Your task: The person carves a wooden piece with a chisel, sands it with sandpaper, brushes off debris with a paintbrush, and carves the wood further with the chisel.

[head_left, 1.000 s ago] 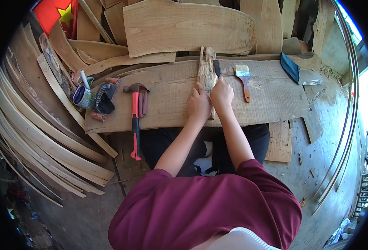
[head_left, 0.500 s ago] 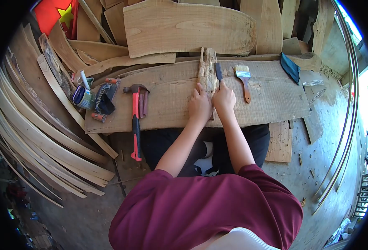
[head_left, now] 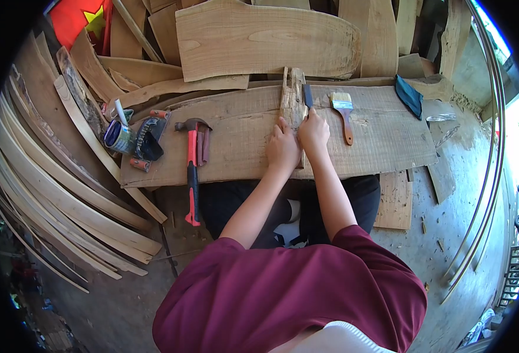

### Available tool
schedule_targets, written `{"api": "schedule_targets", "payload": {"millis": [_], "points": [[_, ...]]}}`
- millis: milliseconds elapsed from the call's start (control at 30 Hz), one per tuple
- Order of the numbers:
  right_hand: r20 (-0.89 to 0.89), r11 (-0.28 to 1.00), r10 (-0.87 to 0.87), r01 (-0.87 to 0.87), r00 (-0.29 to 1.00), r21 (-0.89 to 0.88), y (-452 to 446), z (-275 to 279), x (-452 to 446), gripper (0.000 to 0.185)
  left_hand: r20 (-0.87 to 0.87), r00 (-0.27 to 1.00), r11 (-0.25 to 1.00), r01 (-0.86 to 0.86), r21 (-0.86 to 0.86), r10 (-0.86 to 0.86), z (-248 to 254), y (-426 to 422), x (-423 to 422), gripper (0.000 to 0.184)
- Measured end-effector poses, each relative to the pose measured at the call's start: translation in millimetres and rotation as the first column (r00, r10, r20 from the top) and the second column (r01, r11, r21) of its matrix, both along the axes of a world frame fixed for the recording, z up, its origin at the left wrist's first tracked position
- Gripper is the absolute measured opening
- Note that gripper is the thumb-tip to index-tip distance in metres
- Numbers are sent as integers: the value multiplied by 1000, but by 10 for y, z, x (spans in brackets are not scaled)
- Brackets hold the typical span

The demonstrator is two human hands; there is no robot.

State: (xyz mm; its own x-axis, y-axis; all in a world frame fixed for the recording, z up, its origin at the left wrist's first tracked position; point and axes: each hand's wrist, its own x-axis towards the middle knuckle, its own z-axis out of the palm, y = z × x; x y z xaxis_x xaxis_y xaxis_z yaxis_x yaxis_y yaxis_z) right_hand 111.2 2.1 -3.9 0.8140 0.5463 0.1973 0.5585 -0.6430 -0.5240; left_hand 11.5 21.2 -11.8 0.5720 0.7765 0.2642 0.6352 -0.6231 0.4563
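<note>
A rough, weathered piece of wood (head_left: pixel 294 94) with a split far end lies lengthwise on the broad plank (head_left: pixel 236 141) before me. My left hand (head_left: pixel 283 146) is closed over its near part, pressing it against the plank. Just to the right, my right hand (head_left: pixel 314 133) is wrapped around a flat dark-bladed hand tool (head_left: pixel 308 95). Its blade points away from me along the wood's right edge; whether it is a file or a chisel I cannot tell. The two hands are close together at the wrists' inner sides.
Right of my hands lies a paintbrush (head_left: pixel 344 117), then a dark teal cloth (head_left: pixel 409 96). On the left are a hammer (head_left: pixel 192 170), reddish-brown sticks (head_left: pixel 203 147), a black-and-orange tool (head_left: pixel 149 140) and a can (head_left: pixel 118 136). Curved wood strips (head_left: pixel 65 206) and upright boards (head_left: pixel 265 41) stand around.
My right hand has shifted slightly up and left with the dark-bladed tool, nearer the wood. My left hand and the wood stay almost where they were.
</note>
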Motion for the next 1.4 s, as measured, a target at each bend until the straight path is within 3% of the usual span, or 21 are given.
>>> {"api": "schedule_targets", "payload": {"millis": [267, 333, 400, 467, 533, 600, 700, 733, 800, 933, 1033, 1400], "points": [[-30, 966, 41, -31, 999, 257, -10, -129, 363, 30, 39, 999, 999, -22, 39, 20, -35, -17, 13, 55], [-294, 930, 97, 19, 951, 367, 109, -210, 577, 35, 46, 999, 999, -23, 24, 22, -41, -48, 18, 55], [-247, 934, 83, 11, 965, 356, 175, -224, 657, 37, 60, 998, 999, -37, 36, 35, -15, 1, 21, 56], [-439, 911, 115, 81, 891, 404, 144, -187, 616, 37, 55, 998, 999, -30, 29, 28, -48, -8, 25, 52], [-402, 919, 112, 59, 909, 390, 118, -262, 577, 39, 43, 999, 999, -35, 27, 33, -38, -10, 21, 52], [-144, 929, -12, 64, 990, 364, 31, -318, 473, 39, 53, 998, 999, -19, 41, 17, -59, -3, 19, 53], [-72, 925, 46, -15, 996, 380, -186, -80, 177, 37, 55, 998, 998, -10, 57, 7, -52, -15, 1, 54], [-77, 925, 42, -10, 996, 379, -210, 7, 107, 37, 50, 999, 998, -6, 56, 3, -46, -13, -3, 54], [-146, 978, 58, -27, 988, 207, -237, 123, -35, 37, 62, 998, 998, 2, 64, -6, -40, -18, -14, 57], [-122, 992, 25, -9, 992, 128, -63, 181, -52, 34, 64, 998, 998, 0, 65, -4, 13, -17, -16, 60], [-115, 993, 29, -15, 993, 120, -131, 148, -67, 35, 16, 1000, 999, 8, -54, -7, 15, -41, -21, 68], [-63, 982, 37, -25, 997, 185, -130, 32, 7, 34, 42, 999, 1000, -3, 9, 3, -63, 3, 11, 60]]}}
